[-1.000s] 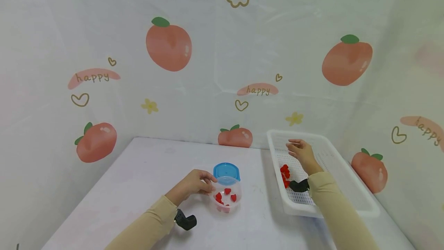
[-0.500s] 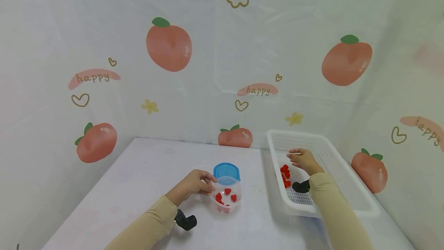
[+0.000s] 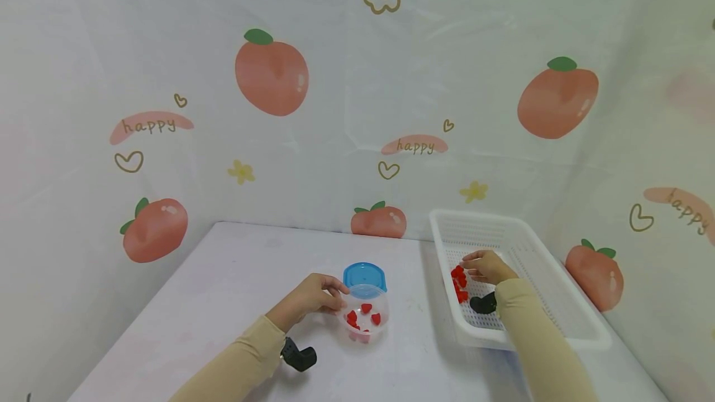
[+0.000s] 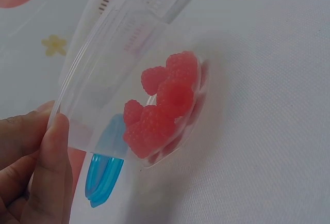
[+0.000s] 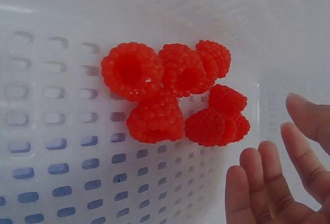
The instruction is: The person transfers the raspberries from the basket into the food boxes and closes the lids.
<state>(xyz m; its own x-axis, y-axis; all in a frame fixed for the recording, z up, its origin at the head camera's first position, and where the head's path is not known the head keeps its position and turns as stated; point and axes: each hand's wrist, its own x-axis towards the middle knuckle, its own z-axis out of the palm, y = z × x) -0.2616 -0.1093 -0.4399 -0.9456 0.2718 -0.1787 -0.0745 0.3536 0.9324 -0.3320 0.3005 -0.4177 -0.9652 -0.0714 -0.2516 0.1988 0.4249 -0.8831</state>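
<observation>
In the left wrist view, my left hand (image 4: 38, 159) pinches the rim of a clear plastic tub (image 4: 95, 97) between thumb and finger. The tub stands on the table with several red raspberries (image 4: 175, 97) in its bottom. My right hand (image 3: 487, 267) is inside the white basket, just right of a cluster of raspberries (image 3: 459, 279). Seen from the right wrist, the fingers (image 5: 276, 188) are spread and bent slightly, apart from the raspberries (image 5: 154, 118) and holding nothing. Those berries lie grouped on the perforated basket floor.
A blue lid (image 3: 364, 273) lies on the table right behind the tub. The white perforated basket (image 3: 485, 338) stands at the right, its raised rim around my right hand. A printed cloth backdrop (image 3: 329, 166) rises behind the white table (image 3: 246, 265).
My right hand has lowered inside the basket and come closer to the raspberries. The left hand and the tub have stayed where they were.
</observation>
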